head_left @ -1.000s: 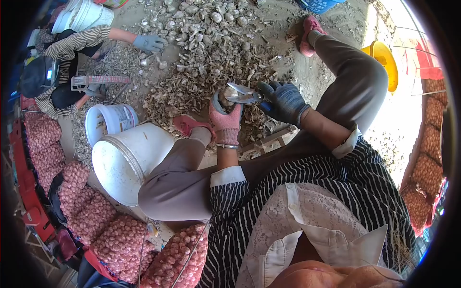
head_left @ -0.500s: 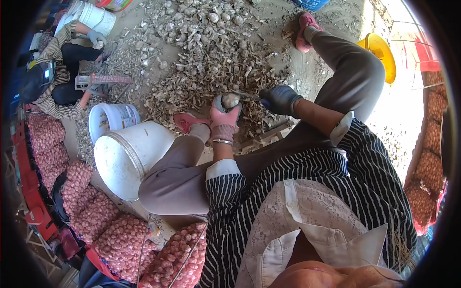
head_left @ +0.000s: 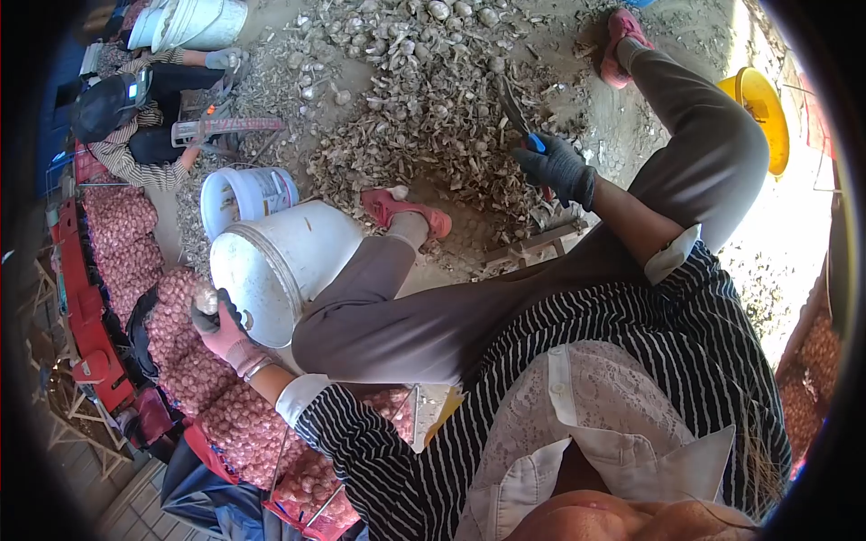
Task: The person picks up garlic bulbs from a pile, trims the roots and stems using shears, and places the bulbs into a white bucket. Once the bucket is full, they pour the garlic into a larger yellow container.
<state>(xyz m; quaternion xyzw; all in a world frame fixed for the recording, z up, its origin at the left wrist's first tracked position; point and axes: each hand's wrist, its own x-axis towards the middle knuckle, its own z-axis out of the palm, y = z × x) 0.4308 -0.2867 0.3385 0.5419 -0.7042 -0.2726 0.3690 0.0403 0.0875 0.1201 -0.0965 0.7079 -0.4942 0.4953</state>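
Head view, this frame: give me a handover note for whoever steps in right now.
Left hand: shut on a garlic bulb, held at the edge of the big white bucket, not released.
Right hand: shut on the shears, blades pointing away over the garlic pile on the ground.
Done: one bulb is off the pile; filled mesh sacks lie beside the bucket.
Left: this bulb is not yet let go; many bulbs are in the pile.
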